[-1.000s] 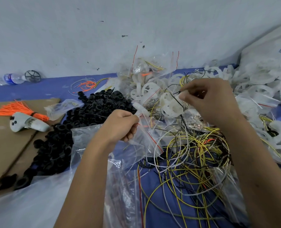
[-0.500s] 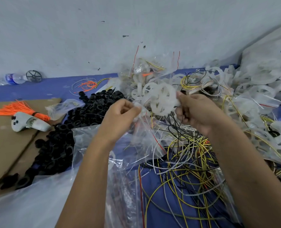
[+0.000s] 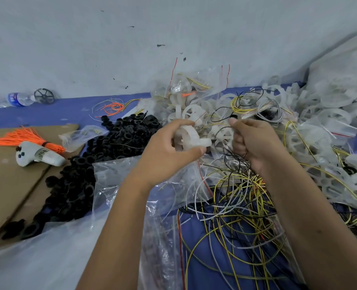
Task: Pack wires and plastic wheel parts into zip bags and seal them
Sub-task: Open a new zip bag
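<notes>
My left hand [image 3: 167, 151] grips a white plastic wheel part [image 3: 191, 138] at the mouth of a clear zip bag [image 3: 186, 174] with a red seal line that hangs below it. My right hand [image 3: 254, 143] is beside it, fingers curled, holding another white wheel part [image 3: 222, 133] and a few black wires. A tangle of yellow, black and white wires [image 3: 236, 206] lies on the blue cloth under both hands. A heap of white wheel parts [image 3: 330, 126] and filled zip bags [image 3: 186, 88] lies behind and to the right.
A pile of black plastic rings [image 3: 94, 162] lies left of my hands. Cardboard [image 3: 8, 185] at far left carries an orange wire bundle [image 3: 27, 139] and a white controller [image 3: 39, 156]. A water bottle [image 3: 10, 99] lies by the wall. Large clear plastic bag [image 3: 48, 248] in front.
The white wheel part has passed from my right hand into my left hand, now at the bag's mouth. My right hand has dropped lower and closer to the left.
</notes>
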